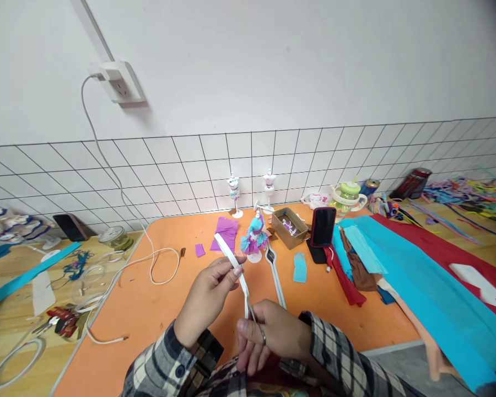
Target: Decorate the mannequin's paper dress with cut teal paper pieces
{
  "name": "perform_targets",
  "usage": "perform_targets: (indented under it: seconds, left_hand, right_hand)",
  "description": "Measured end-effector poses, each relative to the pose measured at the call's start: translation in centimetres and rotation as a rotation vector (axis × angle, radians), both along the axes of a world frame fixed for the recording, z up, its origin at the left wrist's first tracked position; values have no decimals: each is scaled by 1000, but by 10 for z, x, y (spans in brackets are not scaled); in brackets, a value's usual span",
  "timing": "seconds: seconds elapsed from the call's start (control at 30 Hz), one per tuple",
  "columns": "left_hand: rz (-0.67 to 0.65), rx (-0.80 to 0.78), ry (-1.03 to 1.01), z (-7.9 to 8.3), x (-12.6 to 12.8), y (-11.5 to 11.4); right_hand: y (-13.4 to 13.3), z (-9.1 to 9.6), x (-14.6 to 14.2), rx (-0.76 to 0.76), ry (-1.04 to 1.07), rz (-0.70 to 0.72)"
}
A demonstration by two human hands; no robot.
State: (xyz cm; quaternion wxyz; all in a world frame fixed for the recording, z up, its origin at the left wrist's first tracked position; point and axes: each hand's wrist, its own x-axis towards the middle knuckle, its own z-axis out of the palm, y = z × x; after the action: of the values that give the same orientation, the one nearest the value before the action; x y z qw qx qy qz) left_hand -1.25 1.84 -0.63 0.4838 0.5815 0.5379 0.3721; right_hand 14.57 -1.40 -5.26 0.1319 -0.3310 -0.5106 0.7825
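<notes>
My left hand (209,295) pinches a white strip (231,258) between thumb and fingers above the orange table (149,309). My right hand (273,333), closed, holds the strip's lower end near my body. Beyond the hands stands a small doll figure (254,237) dressed in turquoise and purple paper. Purple paper pieces (226,231) lie beside it, and white scissors (275,270) lie just to the right of the strip.
Two small white mannequins (234,194) stand by the tiled wall. A brown box (289,226), a propped phone (323,226), a green cup (347,196) and turquoise and red paper sheets (421,275) fill the right. A white cable (157,264) runs left.
</notes>
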Motion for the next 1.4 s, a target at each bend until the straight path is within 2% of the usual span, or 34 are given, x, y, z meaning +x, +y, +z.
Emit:
perform_targets:
  seconds: [0.07, 0.13, 0.23, 0.37, 0.5, 0.6, 0.63, 0.67, 0.73, 0.77, 0.8, 1.0, 1.17, 1.27, 1.4]
  left_hand:
    - [13, -19, -45, 1, 1, -1]
    - [31, -54, -96, 1, 1, -1]
    - [51, -94, -143, -2, 2, -2]
    - [101, 5, -131, -7, 4, -2]
    - [256, 62, -168, -1, -4, 1]
    - [281, 25, -210, 6, -14, 2]
    - [267, -3, -226, 7, -16, 2]
    - [249, -31, -243, 7, -17, 1]
    - [207, -78, -272, 6, -16, 0]
    - [187, -98, -284, 5, -15, -1]
    - [169, -116, -294, 4, -12, -2]
    - [104, -162, -304, 3, -2, -4]
    - [-7, -100, -344, -2, 1, -4]
    - [-11, -129, -340, -5, 3, -3]
    - [-14, -109, -302, -7, 1, -2]
  right_hand:
    - [2, 2, 3, -86, 102, 10]
    - [4, 4, 8, -92, 157, 22]
    - [9, 3, 18, -28, 185, 53]
    - [10, -1, 22, 65, 184, 53]
    - [6, -1, 24, 69, 118, 174]
    - [8, 7, 35, 105, 90, 272]
    - [11, 10, 39, 131, 104, 226]
    - [14, 13, 42, 205, 108, 80]
    - [21, 17, 41, 429, 55, -311]
    - [24, 17, 38, 524, 16, -453]
    - [27, 17, 34, 577, -10, -525]
    - [36, 6, 8, 452, -4, -604]
    - [33, 7, 8, 502, -3, -667]
    - [32, 9, 10, 518, -16, -675]
    - [29, 12, 14, 615, -64, -682]
